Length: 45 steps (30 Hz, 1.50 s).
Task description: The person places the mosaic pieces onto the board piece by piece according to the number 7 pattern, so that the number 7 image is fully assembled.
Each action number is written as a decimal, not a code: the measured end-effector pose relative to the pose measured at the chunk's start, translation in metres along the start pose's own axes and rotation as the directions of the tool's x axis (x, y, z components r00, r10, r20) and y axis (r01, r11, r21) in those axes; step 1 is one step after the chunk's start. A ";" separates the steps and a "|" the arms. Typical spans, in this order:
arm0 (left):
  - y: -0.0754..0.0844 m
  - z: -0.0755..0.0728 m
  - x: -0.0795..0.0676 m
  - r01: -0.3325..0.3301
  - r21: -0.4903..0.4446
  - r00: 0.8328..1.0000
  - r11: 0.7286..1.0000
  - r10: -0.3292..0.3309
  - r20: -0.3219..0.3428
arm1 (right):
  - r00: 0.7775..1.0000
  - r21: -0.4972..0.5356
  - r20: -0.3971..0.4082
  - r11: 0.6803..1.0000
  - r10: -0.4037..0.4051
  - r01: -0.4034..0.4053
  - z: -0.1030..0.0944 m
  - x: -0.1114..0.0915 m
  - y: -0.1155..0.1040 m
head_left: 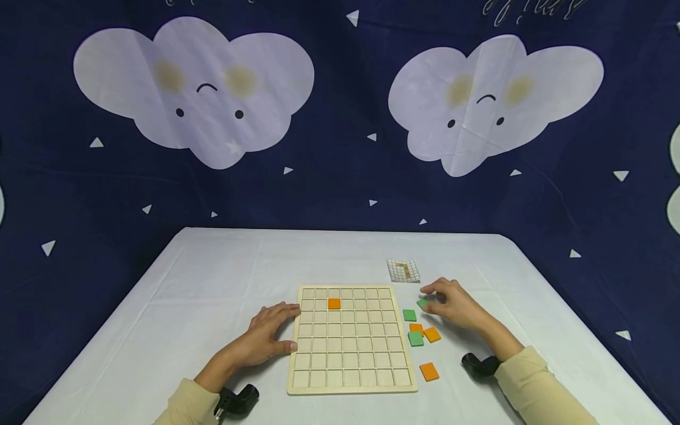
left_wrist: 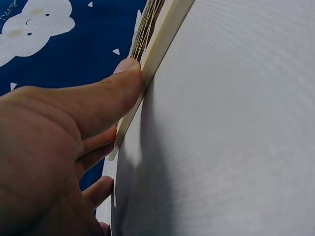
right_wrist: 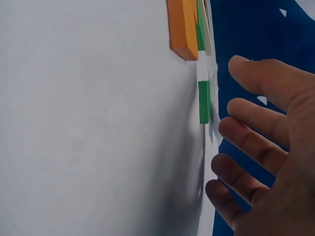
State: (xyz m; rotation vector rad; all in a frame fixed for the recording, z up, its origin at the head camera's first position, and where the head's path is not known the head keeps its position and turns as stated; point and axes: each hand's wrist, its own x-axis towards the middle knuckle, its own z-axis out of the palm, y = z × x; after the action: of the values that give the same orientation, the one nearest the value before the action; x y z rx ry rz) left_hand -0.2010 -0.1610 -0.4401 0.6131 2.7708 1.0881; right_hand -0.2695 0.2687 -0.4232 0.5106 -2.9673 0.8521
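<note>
right of the gridded board, a green tile sits by my right hand, fingers parted, gripping nothing; my left hand, fingers extended, touches the board's edge; step judged: pick-up, next requiring a pinch

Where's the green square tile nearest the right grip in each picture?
Head: the green square tile is lower right of centre, beside the right grip.
Left wrist: not in it.
Right wrist: slightly right of and above centre, left of the grip.
Shared landmark: the dark blue backdrop, in all three.
</note>
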 end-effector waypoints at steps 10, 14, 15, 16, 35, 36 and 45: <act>0.001 0.000 -0.001 0.008 -0.006 1.000 1.000 -0.008 -0.002 | 0.999 -0.041 0.042 0.999 0.000 0.001 0.000 0.001 0.005; 0.001 -0.001 -0.001 0.011 -0.007 1.000 1.000 -0.011 -0.001 | 0.999 -0.058 0.049 0.998 -0.017 0.019 0.000 0.000 0.005; 0.001 -0.001 -0.001 0.012 -0.008 1.000 1.000 -0.012 -0.001 | 0.999 -0.060 0.051 0.998 -0.019 0.022 0.000 0.000 0.005; 0.001 -0.001 -0.001 0.012 -0.008 1.000 1.000 -0.012 0.000 | 0.998 -0.064 0.051 0.998 -0.021 0.024 0.000 0.000 0.005; 0.000 -0.001 -0.001 -0.001 -0.006 1.000 1.000 0.001 0.006 | 0.999 -0.063 0.031 0.998 -0.016 0.018 0.000 -0.001 0.012; 0.000 -0.001 -0.001 -0.002 -0.006 1.000 1.000 0.002 0.006 | 0.999 -0.064 0.028 0.998 -0.017 0.018 0.000 -0.001 0.012; 0.000 -0.001 -0.002 -0.005 0.006 1.000 1.000 0.005 0.002 | 1.000 -0.078 0.011 0.997 -0.020 0.021 0.001 -0.004 0.011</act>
State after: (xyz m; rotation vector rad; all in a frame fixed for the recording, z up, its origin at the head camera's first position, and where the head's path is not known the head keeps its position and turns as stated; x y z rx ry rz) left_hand -0.1990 -0.1626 -0.4393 0.6211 2.7733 1.0805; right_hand -0.2692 0.2787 -0.4301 0.5424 -2.9854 0.7301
